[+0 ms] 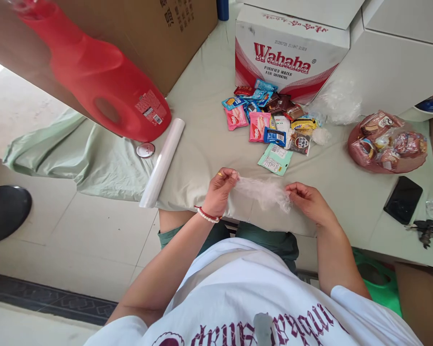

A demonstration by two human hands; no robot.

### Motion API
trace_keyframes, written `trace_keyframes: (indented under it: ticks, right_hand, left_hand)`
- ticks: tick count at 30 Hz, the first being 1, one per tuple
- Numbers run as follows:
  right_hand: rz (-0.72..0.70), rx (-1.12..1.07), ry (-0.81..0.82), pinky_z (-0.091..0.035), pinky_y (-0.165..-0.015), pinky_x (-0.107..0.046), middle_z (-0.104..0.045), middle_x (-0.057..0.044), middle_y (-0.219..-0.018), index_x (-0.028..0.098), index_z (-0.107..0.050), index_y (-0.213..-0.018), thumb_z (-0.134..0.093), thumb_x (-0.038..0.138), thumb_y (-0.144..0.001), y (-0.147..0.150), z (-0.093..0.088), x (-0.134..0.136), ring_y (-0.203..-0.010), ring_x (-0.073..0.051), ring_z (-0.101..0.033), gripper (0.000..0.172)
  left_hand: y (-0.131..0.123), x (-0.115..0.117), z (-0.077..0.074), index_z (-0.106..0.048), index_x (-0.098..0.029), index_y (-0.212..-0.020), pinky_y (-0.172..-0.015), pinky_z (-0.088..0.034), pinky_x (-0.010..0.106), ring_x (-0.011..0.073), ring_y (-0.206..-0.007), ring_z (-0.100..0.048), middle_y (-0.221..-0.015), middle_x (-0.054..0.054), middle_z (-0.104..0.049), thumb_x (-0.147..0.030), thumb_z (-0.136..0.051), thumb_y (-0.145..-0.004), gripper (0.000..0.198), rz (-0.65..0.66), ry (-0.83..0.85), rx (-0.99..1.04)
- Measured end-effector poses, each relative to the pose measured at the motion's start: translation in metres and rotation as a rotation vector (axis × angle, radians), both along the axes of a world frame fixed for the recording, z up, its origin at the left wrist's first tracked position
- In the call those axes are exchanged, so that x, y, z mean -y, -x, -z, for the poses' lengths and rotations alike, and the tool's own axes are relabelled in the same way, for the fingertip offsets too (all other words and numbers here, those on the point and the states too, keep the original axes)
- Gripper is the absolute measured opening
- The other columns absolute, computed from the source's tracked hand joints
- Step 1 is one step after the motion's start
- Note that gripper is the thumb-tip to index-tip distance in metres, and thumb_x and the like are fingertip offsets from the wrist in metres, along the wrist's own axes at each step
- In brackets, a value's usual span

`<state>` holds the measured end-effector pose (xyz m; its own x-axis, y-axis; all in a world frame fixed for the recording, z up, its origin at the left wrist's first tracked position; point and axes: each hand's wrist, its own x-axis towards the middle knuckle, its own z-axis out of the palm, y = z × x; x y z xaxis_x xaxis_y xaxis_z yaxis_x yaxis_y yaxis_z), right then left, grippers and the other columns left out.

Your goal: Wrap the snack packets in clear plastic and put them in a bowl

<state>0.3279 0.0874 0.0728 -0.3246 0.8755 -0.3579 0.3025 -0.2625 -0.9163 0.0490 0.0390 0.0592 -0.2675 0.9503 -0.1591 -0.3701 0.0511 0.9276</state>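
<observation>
A crumpled clear plastic bag (261,192) is stretched between my two hands, above the near edge of the cloth-covered table. My left hand (221,190), with a beaded bracelet at its wrist, pinches one end. The other end is pinched by my right hand (306,201). Just beyond the bag lies a pile of small packaged snacks, among them a pink packet (260,126), a blue packet (274,137) and a light green packet (275,158). Left of my left hand rests a roll of clear plastic (163,163).
A red jug (104,81) stands at the left by a large cardboard box (137,33). Behind the snacks is a Wahaha water carton (288,57). To the right are a wrapped snack bundle (387,142), a black phone (403,199) and keys (427,230).
</observation>
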Motion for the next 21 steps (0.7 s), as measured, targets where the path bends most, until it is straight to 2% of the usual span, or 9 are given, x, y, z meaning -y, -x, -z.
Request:
trace_keyframes:
  ticks: [3,5,8,10,13,15,19,21]
  right_hand:
    - [0.128,0.02,-0.076,-0.036,-0.059,-0.025,-0.061,0.001,-0.073,0.021,-0.074,-0.093,-0.079,0.055,-0.08,-0.009,-0.001,-0.007,-0.064,-0.012,-0.047,0.037]
    - [0.191,0.008,-0.117,-0.038,-0.06,-0.025,-0.063,0.001,-0.075,0.022,-0.072,-0.091,-0.079,0.053,-0.08,-0.012,0.001,-0.01,-0.064,-0.012,-0.047,0.034]
    - [0.219,0.031,-0.161,-0.043,-0.065,-0.026,-0.066,0.0,-0.082,0.022,-0.071,-0.089,-0.078,0.052,-0.081,-0.012,0.007,-0.011,-0.07,-0.013,-0.052,0.032]
    - [0.219,0.033,-0.154,-0.048,-0.07,-0.028,-0.07,-0.002,-0.091,0.023,-0.07,-0.09,-0.078,0.054,-0.082,-0.009,0.01,-0.01,-0.077,-0.015,-0.057,0.034]
    - [0.235,-0.081,-0.074,-0.056,-0.079,-0.032,-0.073,-0.004,-0.106,0.024,-0.067,-0.092,-0.079,0.059,-0.081,0.0,0.011,-0.008,-0.085,-0.017,-0.066,0.038]
    - [0.221,-0.162,-0.018,-0.059,-0.082,-0.037,-0.074,-0.004,-0.105,0.026,-0.064,-0.091,-0.08,0.061,-0.081,0.006,0.008,-0.007,-0.089,-0.02,-0.07,0.04]
    - [0.135,-0.21,-0.03,-0.059,-0.084,-0.04,-0.075,-0.004,-0.1,0.028,-0.064,-0.093,-0.079,0.061,-0.083,0.018,0.0,-0.005,-0.088,-0.023,-0.072,0.037]
    - [0.102,-0.235,-0.052,-0.058,-0.083,-0.039,-0.075,-0.004,-0.104,0.028,-0.065,-0.094,-0.078,0.059,-0.085,0.025,-0.005,-0.003,-0.085,-0.021,-0.072,0.035]
  left_hand:
    - [0.017,0.007,-0.009,-0.071,-0.023,-0.083,-0.089,-0.049,0.034,0.0185,-0.096,-0.062,-0.097,0.005,-0.068,-0.052,-0.085,-0.08,0.033,0.08,-0.122,-0.094]
    - [0.035,0.015,-0.015,-0.074,-0.023,-0.081,-0.095,-0.051,0.041,0.0235,-0.104,-0.064,-0.102,0.009,-0.069,-0.05,-0.084,-0.081,0.029,0.198,-0.167,-0.208]
    - [0.062,0.027,-0.021,-0.079,-0.024,-0.081,-0.107,-0.05,0.052,0.0304,-0.117,-0.063,-0.114,0.013,-0.069,-0.048,-0.079,-0.084,0.024,0.428,-0.174,-0.523]
    - [0.077,0.034,-0.023,-0.08,-0.026,-0.08,-0.115,-0.046,0.055,0.0327,-0.129,-0.058,-0.121,0.012,-0.07,-0.042,-0.073,-0.087,0.019,0.55,-0.171,-0.771]
    - [0.086,0.043,-0.024,-0.079,-0.027,-0.082,-0.118,-0.043,0.055,0.0336,-0.142,-0.05,-0.128,0.009,-0.069,-0.03,-0.063,-0.086,0.017,0.641,-0.187,-0.975]
    - [0.083,0.045,-0.025,-0.078,-0.025,-0.092,-0.118,-0.044,0.051,0.033,-0.142,-0.051,-0.135,0.009,-0.068,-0.029,-0.059,-0.088,0.02,0.599,-0.185,-0.926]
    - [0.057,0.034,-0.026,-0.07,-0.022,-0.121,-0.107,-0.049,0.042,0.028,-0.122,-0.065,-0.128,0.01,-0.071,-0.044,-0.047,-0.103,0.037,0.269,-0.016,-0.724]
    - [0.038,0.021,-0.023,-0.066,-0.02,-0.129,-0.105,-0.048,0.042,0.0293,-0.12,-0.065,-0.124,0.012,-0.072,-0.056,-0.06,-0.096,0.049,0.212,0.033,-0.707]
